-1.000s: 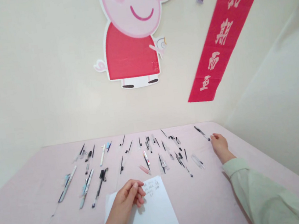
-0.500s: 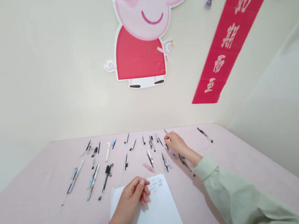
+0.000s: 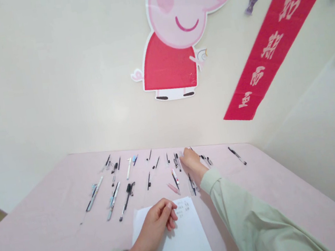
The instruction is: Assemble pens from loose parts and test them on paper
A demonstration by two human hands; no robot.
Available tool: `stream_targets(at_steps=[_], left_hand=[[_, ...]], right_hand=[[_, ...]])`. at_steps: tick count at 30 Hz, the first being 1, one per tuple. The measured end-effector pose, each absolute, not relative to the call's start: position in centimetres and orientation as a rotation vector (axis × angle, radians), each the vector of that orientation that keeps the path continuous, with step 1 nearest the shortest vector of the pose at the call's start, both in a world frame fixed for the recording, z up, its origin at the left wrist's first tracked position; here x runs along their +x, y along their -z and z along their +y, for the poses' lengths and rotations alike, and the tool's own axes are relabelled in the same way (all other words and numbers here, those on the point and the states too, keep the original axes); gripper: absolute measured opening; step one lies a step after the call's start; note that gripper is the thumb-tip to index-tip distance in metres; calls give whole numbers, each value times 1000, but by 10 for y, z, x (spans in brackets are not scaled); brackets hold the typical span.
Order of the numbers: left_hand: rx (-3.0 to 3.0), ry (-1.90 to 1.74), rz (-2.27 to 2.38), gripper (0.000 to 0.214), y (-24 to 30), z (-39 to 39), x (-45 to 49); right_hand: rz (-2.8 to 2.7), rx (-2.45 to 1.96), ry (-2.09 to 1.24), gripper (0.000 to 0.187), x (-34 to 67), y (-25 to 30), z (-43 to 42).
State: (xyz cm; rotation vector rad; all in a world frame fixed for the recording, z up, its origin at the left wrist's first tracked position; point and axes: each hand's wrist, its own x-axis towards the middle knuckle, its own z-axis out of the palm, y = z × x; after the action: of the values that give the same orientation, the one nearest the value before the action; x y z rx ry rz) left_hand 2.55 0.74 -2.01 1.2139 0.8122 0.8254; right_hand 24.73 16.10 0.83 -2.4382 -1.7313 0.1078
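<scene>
Over the sheet of white paper (image 3: 181, 244), my left hand (image 3: 158, 222) lies with its fingers loosely curled in; nothing shows in them. Dark handwriting marks the top of the sheet. My right hand (image 3: 192, 162) reaches to the far part of the table, its fingers bent down among taken-apart pens. The hand itself mostly covers those fingertips, so what they pinch is hidden. Just left of it lie black pen parts (image 3: 177, 161). Clear and dark pen parts (image 3: 206, 160) are on its right, and more black refills and clear tubes (image 3: 192, 184) lie below the wrist.
Several pens and pen parts spread leftward, including a white pen (image 3: 129, 168), a black pen (image 3: 125, 202) and a patterned pen (image 3: 114, 201). A pink tube (image 3: 173, 189) lies above the paper. One pen (image 3: 237, 156) is far right. A wall (image 3: 103, 89) rises behind the pink table (image 3: 45, 234).
My right hand has shifted left among the pen parts, uncovering some on its right and covering clear ones. My left hand stays over the paper. The whole view has swung slightly left.
</scene>
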Motion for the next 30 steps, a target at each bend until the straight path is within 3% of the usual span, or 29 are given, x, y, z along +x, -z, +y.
stream_targets(at_steps=[20,30], left_hand=[[1186,-832,800,40,18,7,25],[1265,-911,918,35,18,8,22]], right_hand=[[-1563,-2482,-279,29,256,-19,167],[-1686,-2061,-478,32,257,-52,115]])
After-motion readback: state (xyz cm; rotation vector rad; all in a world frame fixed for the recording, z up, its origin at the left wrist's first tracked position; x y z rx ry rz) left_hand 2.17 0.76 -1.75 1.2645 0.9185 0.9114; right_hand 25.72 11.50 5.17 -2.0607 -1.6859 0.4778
